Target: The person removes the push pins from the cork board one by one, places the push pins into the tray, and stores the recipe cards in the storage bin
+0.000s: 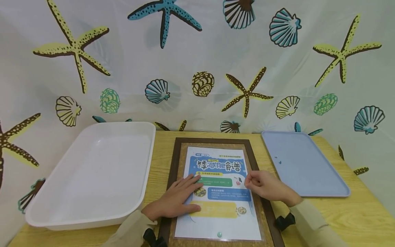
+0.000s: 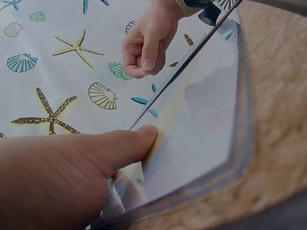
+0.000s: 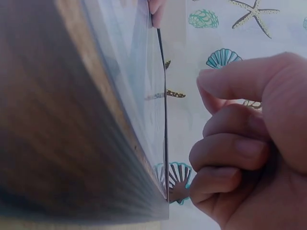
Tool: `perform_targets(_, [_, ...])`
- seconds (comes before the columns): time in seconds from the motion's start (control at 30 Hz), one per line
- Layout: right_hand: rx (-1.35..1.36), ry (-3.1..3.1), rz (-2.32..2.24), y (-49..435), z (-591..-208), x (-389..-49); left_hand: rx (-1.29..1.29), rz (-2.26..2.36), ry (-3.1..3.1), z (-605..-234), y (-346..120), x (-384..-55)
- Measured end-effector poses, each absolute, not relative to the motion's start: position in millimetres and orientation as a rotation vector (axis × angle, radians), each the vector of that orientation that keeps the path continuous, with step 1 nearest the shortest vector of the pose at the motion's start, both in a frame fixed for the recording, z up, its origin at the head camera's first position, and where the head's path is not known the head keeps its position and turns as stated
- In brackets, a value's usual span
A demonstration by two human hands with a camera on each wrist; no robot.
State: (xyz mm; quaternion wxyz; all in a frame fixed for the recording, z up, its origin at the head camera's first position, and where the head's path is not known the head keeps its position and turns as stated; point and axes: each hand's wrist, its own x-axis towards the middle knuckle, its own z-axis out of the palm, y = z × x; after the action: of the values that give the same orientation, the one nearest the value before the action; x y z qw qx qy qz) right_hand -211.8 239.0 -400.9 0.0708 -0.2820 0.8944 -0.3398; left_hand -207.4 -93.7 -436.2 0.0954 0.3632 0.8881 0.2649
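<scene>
At lower centre, the left hand (image 1: 178, 199) rests on a printed sheet (image 1: 229, 227); the right hand (image 1: 267, 186) curls at its right edge.

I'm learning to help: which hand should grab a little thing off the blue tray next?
Probably the right hand: it's closer to the blue tray, while the left hand rests on the paper.

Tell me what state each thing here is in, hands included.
Printed sheet: flat, print facing up.
Framed corkboard: lying under the sheet.
Green pin: on the sheet's lower part.
Left hand: fingers spread on the sheet.
Right hand: fingers curled; nothing visibly held.
White tray: upright, open side up.
Blue tray: flat, small bits on it.
</scene>
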Motion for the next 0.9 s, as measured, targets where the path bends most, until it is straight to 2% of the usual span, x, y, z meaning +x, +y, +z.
perform_targets(0.57, [-1.05, 2.566, -0.983, 222, -400, -208, 1.089, 0.783, 2.634, -435, -94, -207])
perform_targets(0.9, [-1.034, 2.511, -0.975, 211, -397, -200, 1.084, 0.786, 2.628, -433, -94, -206])
